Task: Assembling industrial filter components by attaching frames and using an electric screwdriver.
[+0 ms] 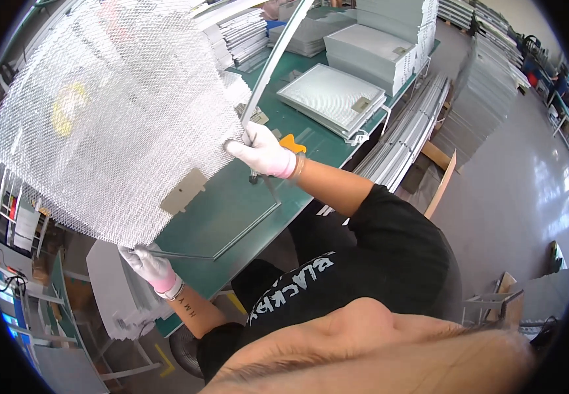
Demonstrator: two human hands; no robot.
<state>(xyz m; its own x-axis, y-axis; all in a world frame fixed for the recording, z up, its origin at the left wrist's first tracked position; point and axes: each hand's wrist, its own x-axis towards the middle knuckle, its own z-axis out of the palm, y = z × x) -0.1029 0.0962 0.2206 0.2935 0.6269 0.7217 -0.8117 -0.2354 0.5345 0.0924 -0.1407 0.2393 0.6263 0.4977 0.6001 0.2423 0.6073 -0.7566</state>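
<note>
A large silver metal mesh sheet (120,125) is raised and tilted over the left of the green table, held between my two gloved hands. My left hand (148,268) is closed on its near lower corner. Thumb and fingers of my right hand (263,152) pinch its right edge. A small grey plate (184,191) shows at the sheet's near edge. Thin metal frame strips (248,231) make a bent outline from beside my left hand toward my right. A long pale metal bar (274,58) rises from my right hand; whether it joins the strips is hidden.
The green table (232,213) carries a framed mesh panel (332,96), stacked panels (370,56) and an orange piece (292,143). Long metal profiles (406,134) lie right of it. White sheets (110,282) are stacked at lower left. A cardboard piece (442,184) leans beside the floor walkway.
</note>
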